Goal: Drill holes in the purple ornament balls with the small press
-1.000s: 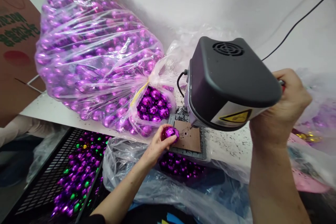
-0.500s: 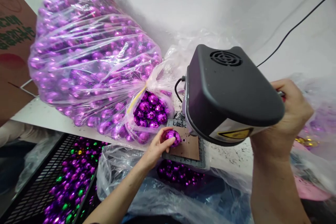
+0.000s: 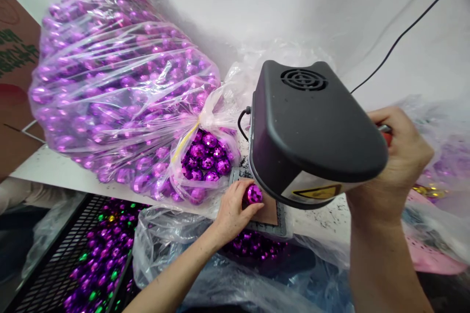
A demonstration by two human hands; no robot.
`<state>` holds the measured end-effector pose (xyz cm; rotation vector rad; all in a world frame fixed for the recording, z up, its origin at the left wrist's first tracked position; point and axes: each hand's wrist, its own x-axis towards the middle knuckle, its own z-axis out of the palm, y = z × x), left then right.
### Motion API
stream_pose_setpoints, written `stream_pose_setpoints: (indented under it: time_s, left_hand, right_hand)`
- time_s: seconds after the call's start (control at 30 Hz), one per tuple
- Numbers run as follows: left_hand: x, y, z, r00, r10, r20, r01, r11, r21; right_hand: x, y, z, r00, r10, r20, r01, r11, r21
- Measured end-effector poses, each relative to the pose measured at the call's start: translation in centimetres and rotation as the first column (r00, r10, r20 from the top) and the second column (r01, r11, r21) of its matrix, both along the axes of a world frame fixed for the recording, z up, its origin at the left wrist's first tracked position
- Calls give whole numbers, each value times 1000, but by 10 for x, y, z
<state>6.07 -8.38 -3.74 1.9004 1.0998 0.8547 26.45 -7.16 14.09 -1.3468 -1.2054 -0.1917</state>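
My left hand (image 3: 235, 205) pinches a small faceted purple ball (image 3: 254, 194) and holds it on a brown pad (image 3: 270, 215) under the head of a black benchtop machine (image 3: 312, 127). My right hand (image 3: 398, 156) is wrapped round a red-tipped handle (image 3: 385, 132) at the machine's right side; most of the handle is hidden by my fingers. The machine's nose hides the spot right above the ball.
A large clear bag of purple balls (image 3: 117, 88) lies on the white table (image 3: 55, 171) to the left, its open mouth beside the pad. A black crate (image 3: 88, 254) of purple and green balls sits below. Plastic sheeting (image 3: 220, 274) hangs off the front edge. A black cable (image 3: 411, 24) crosses the wall.
My left hand has carried the purple ball to the right, from the pad's left edge to under the machine's head. The head has come lower, with my right hand still on the handle.
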Motion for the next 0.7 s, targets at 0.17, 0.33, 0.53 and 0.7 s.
stream_pose_setpoints:
  time_s: [0.17,0.33,0.53,0.7]
  left_hand:
    - [17,-4,-4,996,91,-12,-90,994,54]
    - [19,-2,4,993,-42,-110,45,999,26]
    - [15,3,11,989,-65,-135,66,998,6]
    - [16,2,6,996,-65,-61,63,997,-33]
  right_hand:
    - [-1,0,2,1000,-4,8,4,1000,4]
    - [-1,-2,3,999,2,36,-2,1000,-9]
    - [-1,-4,-1,999,0,42,1,1000,-11]
    - [-1,-3,0,999,-26,45,27,1000,-15]
